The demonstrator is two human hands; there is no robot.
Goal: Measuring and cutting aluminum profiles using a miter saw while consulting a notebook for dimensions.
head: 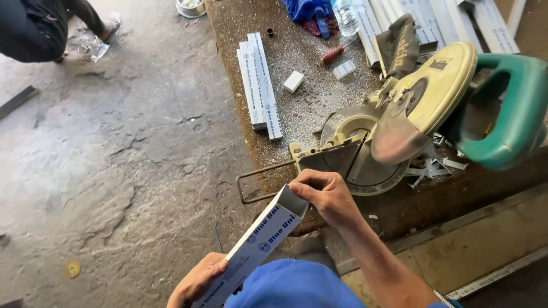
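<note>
Cracked concrete floor [114,159], sawdust-strewn counter [308,108] bearing yellow saw [394,120]. White rectangular tube [260,242], blue-printed, hollow end up, tilted below counter edge. Right hand [325,197] pinching top end; left hand [197,279] gripping lower end.

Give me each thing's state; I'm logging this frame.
Left hand: gripping the tube's near end.
Right hand: fingers at the tube's open end.
White rectangular tube: held, tilted.
Miter saw: head raised.
Stacked tubes: lying flat.
</note>
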